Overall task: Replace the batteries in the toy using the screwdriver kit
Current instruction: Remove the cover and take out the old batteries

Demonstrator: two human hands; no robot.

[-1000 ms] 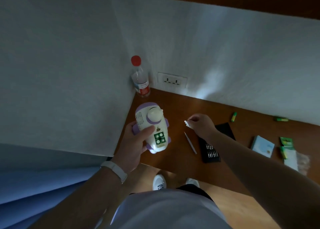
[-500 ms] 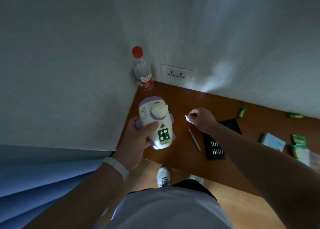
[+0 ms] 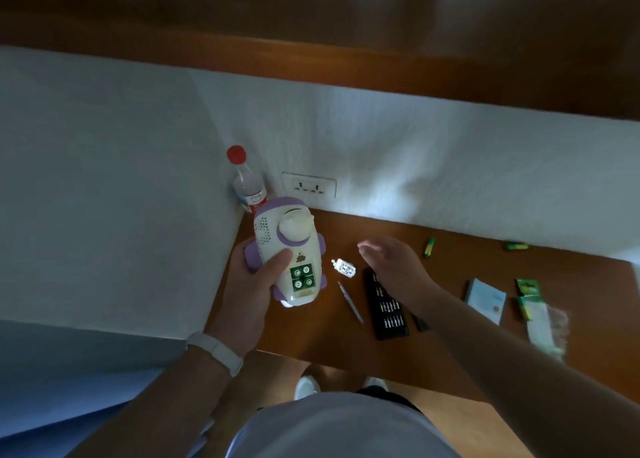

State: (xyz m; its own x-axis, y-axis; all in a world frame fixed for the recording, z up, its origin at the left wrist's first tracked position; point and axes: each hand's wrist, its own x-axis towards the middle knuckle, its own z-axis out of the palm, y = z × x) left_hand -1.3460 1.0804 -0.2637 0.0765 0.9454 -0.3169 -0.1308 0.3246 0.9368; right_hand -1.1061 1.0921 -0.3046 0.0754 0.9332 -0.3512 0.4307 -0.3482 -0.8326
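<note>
- The white-and-purple plastic toy (image 3: 277, 235) is held up off the brown wooden table (image 3: 464, 267), above its left end, near the wall corner.
- The left hand (image 3: 247, 286) grips the toy from the side and beneath, with the thumb pressed across its white front; a white wristband (image 3: 216, 352) sits on that wrist.
- The right hand (image 3: 394, 263) hovers over the table to the right of the toy, holding nothing, its fingers straight and together and the palm turned toward the toy.
- The toy's square battery bay (image 3: 302, 278) is uncovered and holds four green battery ends, two by two.
- One small whitish rectangular piece (image 3: 344, 268) sits between the toy and the right fingertips; I cannot tell whether it rests on the table.
- One thin silver screwdriver (image 3: 350, 302) lies on the table just right of the toy.
- One long black bit case (image 3: 388, 310) lies open beside it with rows of metal bits inside, partly under the right wrist.
- Two loose green batteries lie near the wall: one (image 3: 429, 247) just beyond the right hand, the other (image 3: 516, 246) farther right.
- One pale blue box (image 3: 485, 300) and one green battery pack (image 3: 527, 296) lie at the right end; their contents are unclear.
- One clear plastic bottle with a red cap (image 3: 247, 183) stands in the corner behind the toy.
</note>
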